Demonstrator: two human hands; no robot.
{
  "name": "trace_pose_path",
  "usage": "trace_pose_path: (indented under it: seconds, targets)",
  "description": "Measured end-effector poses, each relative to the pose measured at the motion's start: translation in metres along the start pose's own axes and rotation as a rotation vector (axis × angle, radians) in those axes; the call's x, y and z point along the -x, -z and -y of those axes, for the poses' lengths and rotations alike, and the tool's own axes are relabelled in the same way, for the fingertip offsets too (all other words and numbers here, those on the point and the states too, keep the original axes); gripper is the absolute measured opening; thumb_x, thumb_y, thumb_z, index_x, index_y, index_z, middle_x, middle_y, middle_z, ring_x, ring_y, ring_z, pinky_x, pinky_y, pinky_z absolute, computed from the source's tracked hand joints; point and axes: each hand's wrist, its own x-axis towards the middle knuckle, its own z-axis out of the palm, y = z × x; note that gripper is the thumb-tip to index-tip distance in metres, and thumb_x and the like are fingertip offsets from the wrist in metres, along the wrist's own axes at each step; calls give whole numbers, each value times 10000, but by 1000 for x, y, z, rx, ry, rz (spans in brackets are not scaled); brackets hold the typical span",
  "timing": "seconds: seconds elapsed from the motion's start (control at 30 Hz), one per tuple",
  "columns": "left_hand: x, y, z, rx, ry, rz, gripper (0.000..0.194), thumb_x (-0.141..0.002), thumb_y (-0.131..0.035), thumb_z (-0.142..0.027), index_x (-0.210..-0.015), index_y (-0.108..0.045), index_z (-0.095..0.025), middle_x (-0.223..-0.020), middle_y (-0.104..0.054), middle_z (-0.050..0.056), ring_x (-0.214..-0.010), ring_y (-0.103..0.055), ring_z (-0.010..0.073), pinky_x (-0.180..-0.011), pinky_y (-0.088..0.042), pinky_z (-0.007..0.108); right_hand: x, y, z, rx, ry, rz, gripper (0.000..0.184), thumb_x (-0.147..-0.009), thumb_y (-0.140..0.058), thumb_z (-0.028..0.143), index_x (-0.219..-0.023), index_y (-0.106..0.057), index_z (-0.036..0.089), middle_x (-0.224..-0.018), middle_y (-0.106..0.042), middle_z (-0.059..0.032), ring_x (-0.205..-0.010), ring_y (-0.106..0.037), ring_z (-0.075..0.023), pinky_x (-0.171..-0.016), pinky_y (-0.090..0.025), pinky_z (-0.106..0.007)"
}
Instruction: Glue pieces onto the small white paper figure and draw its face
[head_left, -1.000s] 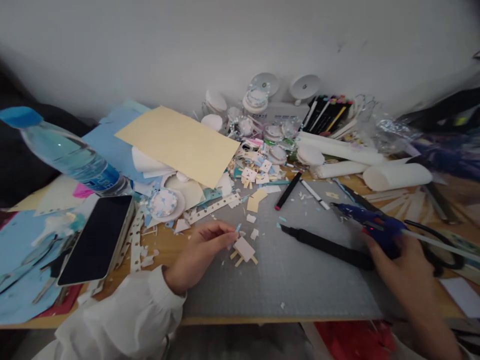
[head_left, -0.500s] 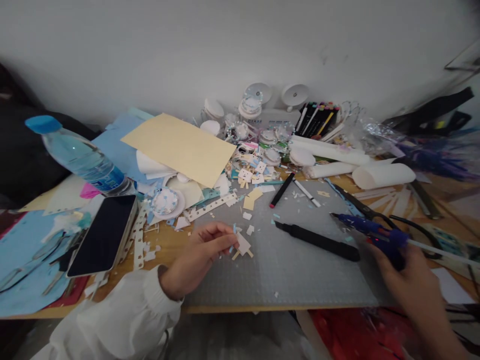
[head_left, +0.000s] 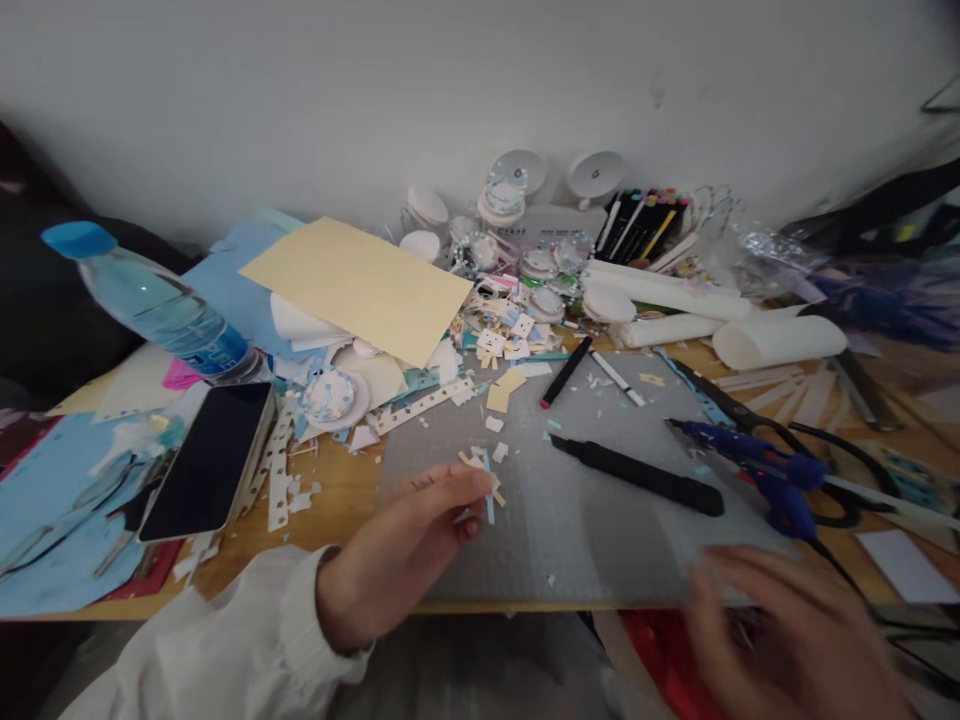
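Observation:
My left hand (head_left: pixel 409 540) is over the near edge of the grey cutting mat (head_left: pixel 600 520), fingers pinched on a small paper cut-out piece (head_left: pixel 487 490) with tan legs. My right hand (head_left: pixel 780 630) is a blur at the lower right, off the mat's front edge, holding nothing that I can see; its fingers look spread. The blue glue gun (head_left: pixel 757 465) lies on the mat's right side, apart from that hand. A black craft knife (head_left: pixel 637 478) lies across the mat's middle.
A water bottle (head_left: pixel 146 305) and a phone (head_left: pixel 210 460) stand at the left on blue paper. A tan card sheet (head_left: pixel 360 285), paper scraps, white rolls (head_left: pixel 780 340), markers (head_left: pixel 645 225) and black scissors (head_left: pixel 817 450) crowd the back and right.
My right hand let go of the glue gun, which now lies on the mat, and pulled back toward me. My left hand lifted the paper piece slightly nearer.

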Motion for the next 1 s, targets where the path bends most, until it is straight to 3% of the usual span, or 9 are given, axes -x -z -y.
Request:
trace_pose_path:
  seconds: [0.07,0.2,0.37,0.5,0.67,0.73,0.8,0.9,1.0]
  targets:
    - [3,-6,3,21,44,12,188,-738,-755,-299,-670,-646,-162,-719,-531,-14,-700,-453,107,-656,-383,232,-24,-18,29,-109,290,-17,231,-757,-680,90,-959,-626,190,-896,-626,-52,-789,-617,-203,-704,-506,-353]
    - [10,-13,8,73,64,32,170,-721,-762,-275,-662,-648,-163,-711,-545,-12,-723,-461,119,-703,-397,250,-64,-47,57,-277,566,-30,231,-808,-609,65,-1018,-628,160,-973,-614,-65,-864,-604,-183,-752,-526,-348]
    - [10,-11,11,97,0,11,147,-712,-755,-261,-677,-656,-157,-744,-571,0,-760,-475,128,-743,-405,262,-84,-56,64,-313,668,-27,193,-861,-527,58,-996,-637,142,-942,-619,-69,-862,-585,-167,-743,-524,-319]
    - [6,-11,9,97,46,-46,177,-680,-774,-273,-672,-638,-161,-722,-544,-12,-746,-473,127,-722,-411,259,-87,-57,62,-329,721,-20,211,-874,-470,39,-943,-646,133,-910,-623,-73,-854,-580,-170,-741,-520,-318]
    - [-1,-9,7,100,51,-34,179,-714,-761,-308,-703,-658,-162,-750,-577,-13,-738,-498,111,-709,-422,237,-90,-67,54,-325,747,-43,175,-864,-519,48,-957,-652,111,-897,-628,-81,-866,-567,-187,-760,-520,-342]
    - [-6,-4,5,66,8,-31,186,-769,-716,-354,-795,-696,-171,-831,-627,2,-791,-535,119,-750,-434,242,-92,-72,48,-364,739,-42,169,-868,-532,58,-975,-641,129,-909,-632,-73,-874,-572,-178,-770,-525,-333]
    - [-14,4,1,-127,-109,-47,236,-832,-643,-394,-907,-717,-184,-889,-660,21,-832,-562,142,-777,-444,264,-96,-78,42,-405,658,-30,173,-875,-534,69,-995,-615,163,-925,-637,-62,-886,-588,-166,-780,-528,-320]
    - [-30,23,-7,-734,-432,-150,287,-842,-633,-366,-1055,-697,-185,-940,-662,52,-853,-572,190,-792,-449,328,-100,-90,34,-532,413,-35,194,-869,-540,69,-995,-579,210,-917,-645,-42,-866,-611,-157,-764,-523,-316]
    - [-46,43,-10,-1295,-755,-200,303,-786,-704,-326,-1048,-701,-173,-1005,-635,90,-968,-551,251,-890,-416,416,-100,-104,31,-723,134,-86,197,-845,-566,62,-956,-583,223,-886,-636,-32,-837,-611,-162,-735,-508,-326]
